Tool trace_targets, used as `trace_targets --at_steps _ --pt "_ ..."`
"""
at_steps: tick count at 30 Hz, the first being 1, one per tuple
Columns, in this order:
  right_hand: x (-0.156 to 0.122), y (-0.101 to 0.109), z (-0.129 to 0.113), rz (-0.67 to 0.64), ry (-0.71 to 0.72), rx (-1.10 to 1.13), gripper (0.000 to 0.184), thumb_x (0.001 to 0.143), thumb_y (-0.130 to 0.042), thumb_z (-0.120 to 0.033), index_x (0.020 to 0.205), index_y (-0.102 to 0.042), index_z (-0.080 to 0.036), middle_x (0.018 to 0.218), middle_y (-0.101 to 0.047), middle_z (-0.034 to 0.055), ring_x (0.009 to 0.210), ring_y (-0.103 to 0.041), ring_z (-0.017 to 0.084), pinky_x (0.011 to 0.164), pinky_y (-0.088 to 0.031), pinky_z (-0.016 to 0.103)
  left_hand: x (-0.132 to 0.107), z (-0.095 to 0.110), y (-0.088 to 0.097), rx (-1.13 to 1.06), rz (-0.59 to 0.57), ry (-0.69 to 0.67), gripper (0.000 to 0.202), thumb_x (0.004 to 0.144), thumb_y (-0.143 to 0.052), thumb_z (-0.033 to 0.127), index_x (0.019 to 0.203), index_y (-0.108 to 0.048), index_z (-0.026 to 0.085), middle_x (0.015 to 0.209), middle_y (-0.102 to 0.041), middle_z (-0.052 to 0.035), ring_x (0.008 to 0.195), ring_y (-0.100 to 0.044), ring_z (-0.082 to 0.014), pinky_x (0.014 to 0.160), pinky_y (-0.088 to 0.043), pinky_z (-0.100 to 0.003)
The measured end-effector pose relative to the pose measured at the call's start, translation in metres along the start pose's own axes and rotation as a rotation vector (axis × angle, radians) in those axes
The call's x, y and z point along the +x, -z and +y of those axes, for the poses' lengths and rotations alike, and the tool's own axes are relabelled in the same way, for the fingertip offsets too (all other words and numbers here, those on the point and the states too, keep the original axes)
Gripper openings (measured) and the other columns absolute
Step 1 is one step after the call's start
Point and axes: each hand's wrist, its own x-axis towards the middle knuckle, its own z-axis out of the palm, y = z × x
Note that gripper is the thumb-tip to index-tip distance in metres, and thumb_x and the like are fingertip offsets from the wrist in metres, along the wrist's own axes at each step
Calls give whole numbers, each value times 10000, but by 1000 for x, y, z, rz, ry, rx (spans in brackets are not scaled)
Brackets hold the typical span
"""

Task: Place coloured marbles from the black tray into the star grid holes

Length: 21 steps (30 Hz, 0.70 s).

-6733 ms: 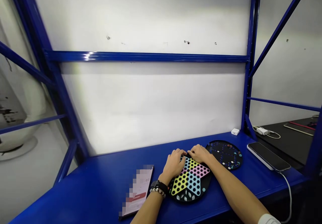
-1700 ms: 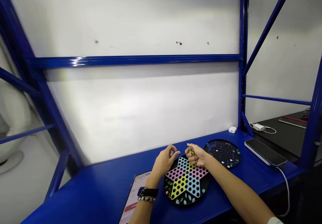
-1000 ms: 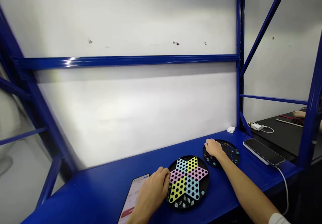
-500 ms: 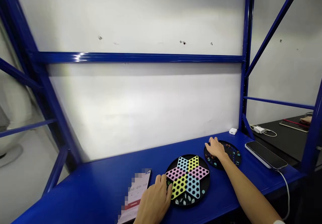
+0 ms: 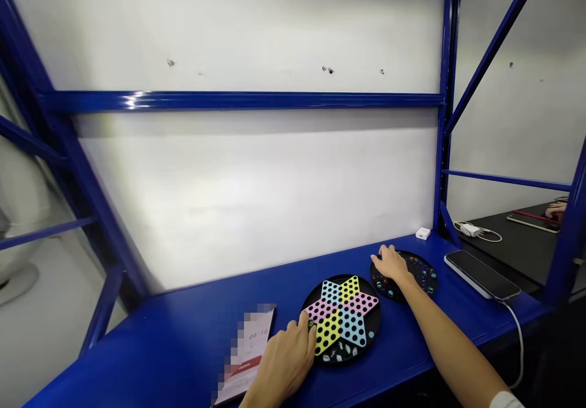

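Observation:
A round black Chinese-checkers board (image 5: 342, 319) with a star of yellow, pink and light-blue perforated points lies on the blue shelf (image 5: 183, 341). My left hand (image 5: 286, 359) rests at the board's left rim, fingers loosely curled against the edge. To the right, a smaller black round tray (image 5: 419, 270) holds several coloured marbles. My right hand (image 5: 391, 263) lies on the tray's left part, fingers spread over the marbles. Whether it grips any marble is hidden.
A phone with a lit screen (image 5: 249, 353) lies left of the board. A dark phone (image 5: 478, 273) on a white cable lies at the right, with a small white charger (image 5: 422, 233) behind. Blue rack posts frame the shelf. Another person's hand (image 5: 556, 210) shows far right.
Both hands had been pinching over the board's far edge. My right hand then moved onto the marble tray and my left dropped to the board's left rim. The view shifted slightly.

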Motion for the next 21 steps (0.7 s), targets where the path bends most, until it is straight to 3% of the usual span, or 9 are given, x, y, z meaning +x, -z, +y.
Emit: trace_targets --at_steps 3,7,12,15,21 --pt "0 0 0 2 1 11 377 974 -429 -492 1098 -589 -174 1186 -577 170 1041 -627 299 832 -449 390 1 2 3 130 -84 -55 411 964 -325 87 1171 -670 173 1243 -651 -201 888 -691 -308 689 -531 -387" --pt "1 0 0 16 2 19 367 969 -441 -491 1083 -596 -179 1181 -581 164 1082 -602 299 854 -439 383 4 3 5 68 -116 -4 399 1023 -272 181 1108 -662 166 1003 -704 -156 820 -706 -290 684 -510 -364" --pt "0 1 -4 15 11 53 378 964 -439 -501 1081 -597 -178 1181 -581 163 1074 -595 298 843 -434 382 7 6 13 -2 -140 97 424 1015 -259 254 1057 -664 137 903 -722 -164 830 -720 -315 691 -502 -382" --pt "-2 2 -8 22 23 70 375 962 -438 -507 1066 -597 -184 1172 -586 156 1070 -594 294 834 -433 378 6 9 20 -10 -161 167 452 1031 -241 291 1061 -664 133 906 -736 -171 846 -727 -330 709 -509 -404" --pt "-4 2 -11 39 32 94 354 958 -452 -502 1042 -599 -191 1159 -598 144 1075 -586 285 839 -432 369 4 6 21 11 -157 132 412 1038 -265 251 1061 -669 167 958 -742 -158 879 -728 -311 727 -492 -376"
